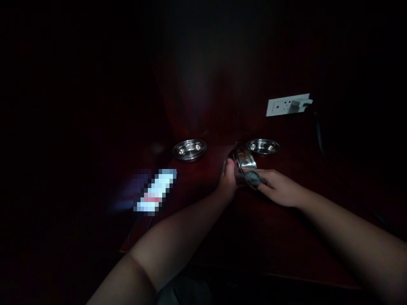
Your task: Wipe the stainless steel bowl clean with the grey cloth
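The left hand [227, 181] grips a metal bowl [246, 157] tipped on its side at the middle of the dark red table [203, 182], thumb against its left side, other fingers largely hidden. The right hand [280, 187] has its fingers closed around a grey-green pad [253, 178] pressed to the bowl; their exact spread cannot be told. Stacked bowls [190, 157] stand far left, a second bowl [263, 148] just beyond the held one, and a pixelated bright screen [155, 190] lies near left.

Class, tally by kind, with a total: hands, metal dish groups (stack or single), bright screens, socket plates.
Hands: 2 (left hand, right hand)
Dish groups: 3 (left group, held group, right group)
Bright screen: 1
Socket plate: 1
Total: 7
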Motion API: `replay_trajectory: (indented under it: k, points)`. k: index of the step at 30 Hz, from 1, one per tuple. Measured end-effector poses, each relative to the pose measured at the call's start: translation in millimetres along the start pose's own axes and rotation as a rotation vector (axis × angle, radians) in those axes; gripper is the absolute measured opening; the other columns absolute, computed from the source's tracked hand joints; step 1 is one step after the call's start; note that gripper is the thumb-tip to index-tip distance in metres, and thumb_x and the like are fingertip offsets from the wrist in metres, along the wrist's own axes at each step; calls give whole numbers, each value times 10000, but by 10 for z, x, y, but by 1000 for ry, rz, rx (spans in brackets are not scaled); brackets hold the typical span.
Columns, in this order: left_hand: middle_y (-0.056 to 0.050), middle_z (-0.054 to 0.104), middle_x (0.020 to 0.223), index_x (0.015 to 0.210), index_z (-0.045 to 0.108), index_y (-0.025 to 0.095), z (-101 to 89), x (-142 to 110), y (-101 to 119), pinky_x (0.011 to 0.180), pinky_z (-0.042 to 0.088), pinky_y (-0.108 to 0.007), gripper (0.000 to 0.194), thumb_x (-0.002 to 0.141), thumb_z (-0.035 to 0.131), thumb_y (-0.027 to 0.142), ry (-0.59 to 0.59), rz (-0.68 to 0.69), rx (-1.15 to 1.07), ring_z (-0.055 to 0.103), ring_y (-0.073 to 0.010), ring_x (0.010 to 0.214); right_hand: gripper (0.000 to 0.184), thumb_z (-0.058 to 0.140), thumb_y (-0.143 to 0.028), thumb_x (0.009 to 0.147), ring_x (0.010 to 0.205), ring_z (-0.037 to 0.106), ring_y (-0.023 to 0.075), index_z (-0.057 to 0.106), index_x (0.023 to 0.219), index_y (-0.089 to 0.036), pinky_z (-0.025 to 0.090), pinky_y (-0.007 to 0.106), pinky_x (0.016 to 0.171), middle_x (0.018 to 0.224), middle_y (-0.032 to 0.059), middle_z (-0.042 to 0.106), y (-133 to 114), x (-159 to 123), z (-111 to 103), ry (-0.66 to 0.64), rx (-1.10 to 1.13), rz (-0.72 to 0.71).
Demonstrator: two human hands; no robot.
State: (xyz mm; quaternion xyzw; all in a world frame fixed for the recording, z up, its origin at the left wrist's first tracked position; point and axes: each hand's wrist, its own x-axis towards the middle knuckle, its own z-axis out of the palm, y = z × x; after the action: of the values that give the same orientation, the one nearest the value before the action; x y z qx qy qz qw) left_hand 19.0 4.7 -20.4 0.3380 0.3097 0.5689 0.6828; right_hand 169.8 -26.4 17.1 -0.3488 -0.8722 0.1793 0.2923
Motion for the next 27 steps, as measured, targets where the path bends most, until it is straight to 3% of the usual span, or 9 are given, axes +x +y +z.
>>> replay_trajectory:
  k: [3,5,11,14,17,21,25,27]
  points:
    - [-139,653,1161,1239,524,210,-15,27,-9,877,497,-525,690,784,420,719,26,52,50,635,-323,1044,213,501,-218,847,811,676,219,709,879,-183,553,387,783,869,31,730,-57,-4,-24,23,185,36]
    - [-144,652,1159,1252,511,211,-15,30,-11,867,499,-534,702,786,406,726,23,64,65,642,-323,1030,199,549,-290,837,754,665,213,712,862,-179,552,383,749,801,19,722,-73,-9,-13,66,330,82]
    - [-135,649,1184,1280,486,214,1,11,-28,895,490,-512,704,776,458,706,-59,74,109,621,-323,1085,278,671,-416,754,807,697,234,711,897,-181,555,386,793,854,47,746,-89,-28,91,260,817,277]
    - [-129,651,1188,1298,473,221,-1,2,-43,895,486,-521,728,768,452,720,-96,41,133,624,-326,1079,281,709,-394,728,805,705,241,696,930,-198,568,379,754,879,53,749,-128,-35,130,324,917,291]
    - [-121,666,1164,1276,508,216,-6,0,-48,919,473,-526,724,776,413,731,-122,1,148,614,-326,1098,273,709,-379,735,781,704,237,688,932,-192,573,376,736,874,61,748,-173,-34,142,341,812,262]
    - [-123,679,1137,1197,593,188,6,8,-39,976,439,-518,756,806,273,750,-202,-163,122,570,-327,1167,255,676,-353,752,776,701,245,693,939,-179,580,400,742,863,73,742,-215,-16,113,334,525,206]
    - [-142,679,1128,1195,602,176,19,13,-35,967,425,-557,830,791,205,782,-322,-249,70,556,-358,1169,371,694,-216,693,1115,608,304,683,1064,-203,469,479,983,1192,102,656,-175,4,78,307,130,-26]
    - [-132,680,1125,1209,593,191,21,5,-30,962,427,-555,814,793,214,779,-340,-249,53,566,-352,1152,404,654,-160,705,1210,543,309,672,1105,-217,428,503,1024,1291,105,592,-117,10,78,290,-13,-97]
